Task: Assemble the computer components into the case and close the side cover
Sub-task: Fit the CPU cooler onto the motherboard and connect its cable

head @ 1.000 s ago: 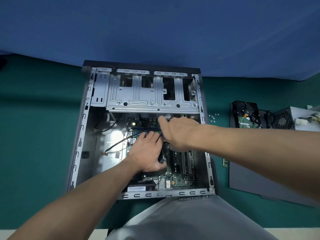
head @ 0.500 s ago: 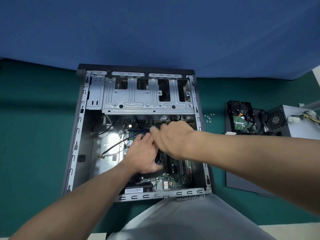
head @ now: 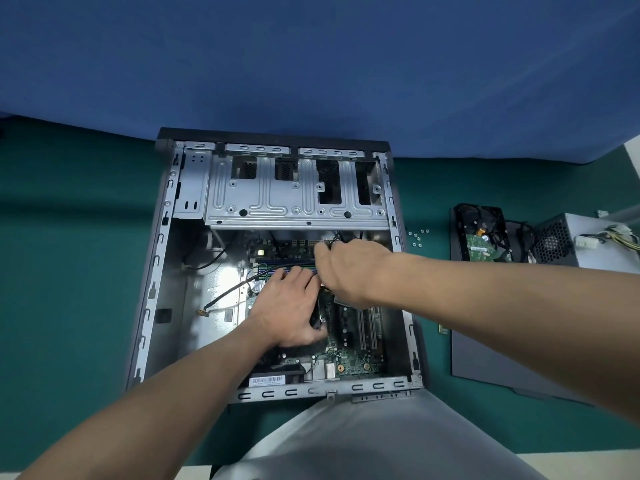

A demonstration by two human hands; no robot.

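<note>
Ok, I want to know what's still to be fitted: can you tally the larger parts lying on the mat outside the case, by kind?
Hard drive: 1
Power supply: 1
Side cover: 1
Total: 3
The loose screws beside the case are too small to count surely.

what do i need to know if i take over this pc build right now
Left hand: lies flat, fingers straight, on the green motherboard inside the open grey metal computer case.
Right hand: fingers curled at the board's far edge by a thin black cable; whether it grips it is hidden.
Done: motherboard sits in the case.
Left to do: the bare hard drive and grey power supply box are outside on the right, the drive on the dark grey side cover; small silver screws lie loose on the green table.
</note>
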